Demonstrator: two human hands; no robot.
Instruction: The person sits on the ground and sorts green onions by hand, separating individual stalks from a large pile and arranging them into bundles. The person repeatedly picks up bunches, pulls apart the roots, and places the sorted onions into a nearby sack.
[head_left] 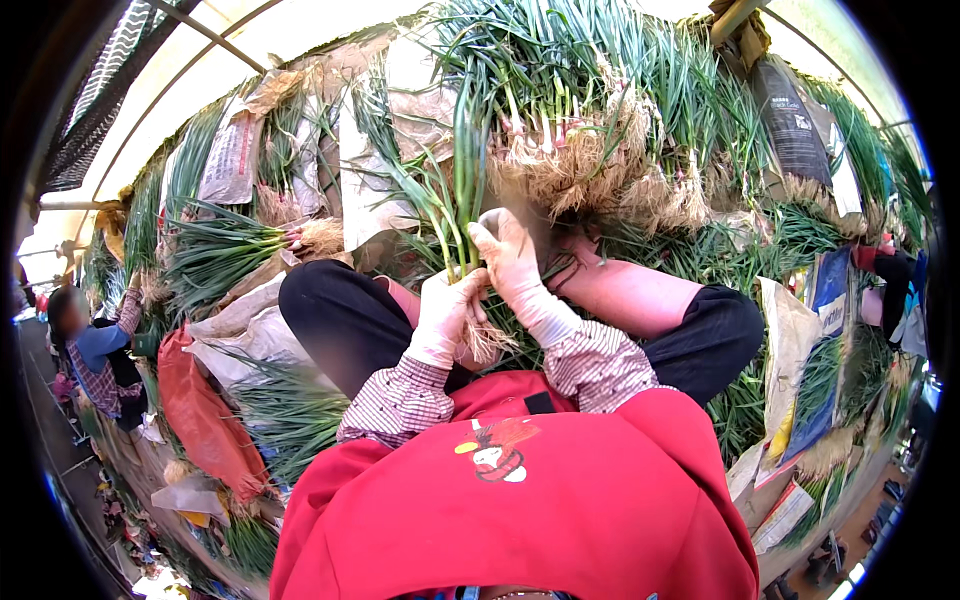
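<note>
Both my hands wear pale gloves and meet in front of my red apron, between my bent knees. My left hand [447,308] is closed round the lower stems of a few green onions [440,215]; their stringy roots hang below the fist and the green leaves point away from me. Just above and to the right, my right hand [507,252] has its thumb and fingers closed at the same stems, touching the green onions. Just beyond lies a big pile of rooted green onions [560,130], with tan roots turned toward me.
A bundle of green onions [230,250] lies left of my knee. Sacks lie about: a red sack [205,410] at left, a dark sack [795,125] at far right. Loose leaves [730,265] cover the ground at right. Another person [100,350] is at the far left.
</note>
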